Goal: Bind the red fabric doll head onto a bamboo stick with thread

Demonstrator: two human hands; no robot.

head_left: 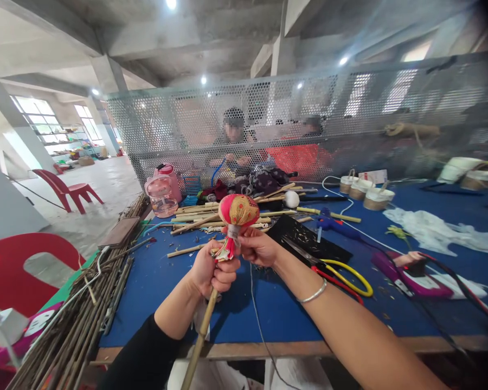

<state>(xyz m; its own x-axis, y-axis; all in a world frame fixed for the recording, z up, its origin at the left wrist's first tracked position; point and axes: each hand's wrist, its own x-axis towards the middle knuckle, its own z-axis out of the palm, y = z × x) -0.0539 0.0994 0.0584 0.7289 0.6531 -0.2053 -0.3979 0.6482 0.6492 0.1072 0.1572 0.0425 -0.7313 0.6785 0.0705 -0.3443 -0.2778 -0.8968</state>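
My left hand [219,271] is wrapped round a bamboo stick [201,336] just below its top. On the stick's upper end sits a padded cloth head [239,210] in red and patterned gold. Grey string [233,230] binds the neck of that head, and gathered cloth [226,250] flares out beneath the binding. The fingers of my right hand [258,246] are pinched together at the bound neck. What lies between those fingertips is partly hidden, though a grey string [254,303] hangs down below them, past the table edge.
Scissors [329,271] with red and yellow handles lie on black cloth to the right. A glue gun [337,225], bamboo sticks [195,219], a white ball [291,199] and small pots [378,197] share the blue table. Thin branches [81,309] line the left; a perforated screen [179,124] stands behind.
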